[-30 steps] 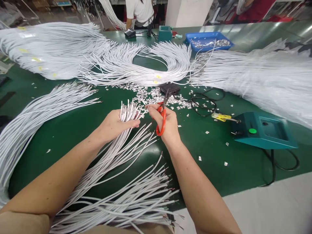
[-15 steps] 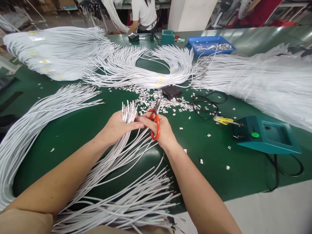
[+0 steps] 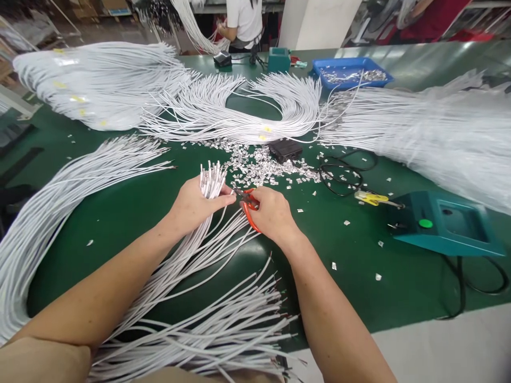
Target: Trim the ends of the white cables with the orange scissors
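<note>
My left hand (image 3: 194, 205) is wrapped round a bundle of white cables (image 3: 213, 181), whose stripped, silvery ends stick up above the fingers. Between its thumb and forefinger one cable end is pinched apart from the rest. My right hand (image 3: 273, 210) grips orange-handled scissors (image 3: 249, 213), their blades pointing left at the left thumb tip and that cable end. Whether the blades touch the cable I cannot tell. More loose white cables (image 3: 215, 255) run below both hands, with another fanned-out group (image 3: 223, 330) nearer my body.
Small silvery scraps (image 3: 259, 165) are scattered round a black box (image 3: 285, 150). A teal machine (image 3: 443, 221) with a yellow-handled tool (image 3: 371, 198) stands at right. Large cable bundles (image 3: 99, 85) lie behind, near a blue tray (image 3: 319, 66). A person (image 3: 243, 24) works across the green table (image 3: 131, 229).
The scissors have swung from pointing up, in the right hand, to pointing left at the cable end by my left thumb. My right fingers have moved back from the left hand.
</note>
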The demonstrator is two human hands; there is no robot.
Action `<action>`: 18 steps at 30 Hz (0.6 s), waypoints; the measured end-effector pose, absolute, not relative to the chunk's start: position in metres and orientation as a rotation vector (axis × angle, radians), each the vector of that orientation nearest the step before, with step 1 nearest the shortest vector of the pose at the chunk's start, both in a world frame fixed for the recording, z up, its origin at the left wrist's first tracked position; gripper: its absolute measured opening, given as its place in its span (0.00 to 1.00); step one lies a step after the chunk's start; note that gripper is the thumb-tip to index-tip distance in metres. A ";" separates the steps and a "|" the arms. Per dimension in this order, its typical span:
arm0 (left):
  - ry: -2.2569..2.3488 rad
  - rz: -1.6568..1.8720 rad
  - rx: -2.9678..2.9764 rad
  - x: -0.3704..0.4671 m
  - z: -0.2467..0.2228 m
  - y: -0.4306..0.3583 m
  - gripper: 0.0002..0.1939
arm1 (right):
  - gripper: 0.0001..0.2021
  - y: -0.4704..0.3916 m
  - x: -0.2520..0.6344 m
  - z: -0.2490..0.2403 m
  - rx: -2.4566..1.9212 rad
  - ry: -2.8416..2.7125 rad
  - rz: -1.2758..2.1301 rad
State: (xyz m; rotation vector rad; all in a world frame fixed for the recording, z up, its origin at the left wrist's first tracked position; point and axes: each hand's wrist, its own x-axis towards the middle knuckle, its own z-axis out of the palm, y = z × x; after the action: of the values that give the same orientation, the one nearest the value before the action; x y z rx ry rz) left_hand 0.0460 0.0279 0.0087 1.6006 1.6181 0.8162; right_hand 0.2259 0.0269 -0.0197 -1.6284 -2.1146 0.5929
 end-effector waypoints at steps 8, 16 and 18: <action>1.623 0.794 1.640 0.046 0.011 0.028 0.13 | 0.12 0.026 0.229 -0.021 -1.657 -2.212 0.397; 1.607 0.797 1.605 0.048 0.014 0.028 0.12 | 0.12 0.029 0.230 -0.023 -1.634 -2.268 0.357; 1.596 0.796 1.575 0.048 0.014 0.028 0.13 | 0.12 0.030 0.232 -0.024 -1.611 -2.235 0.409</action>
State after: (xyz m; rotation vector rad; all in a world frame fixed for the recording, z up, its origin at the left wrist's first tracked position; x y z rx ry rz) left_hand 0.0484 0.0280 0.0136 1.5750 1.5961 0.7958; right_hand 0.2318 0.0304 -0.0244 -1.6108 -2.2348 0.4089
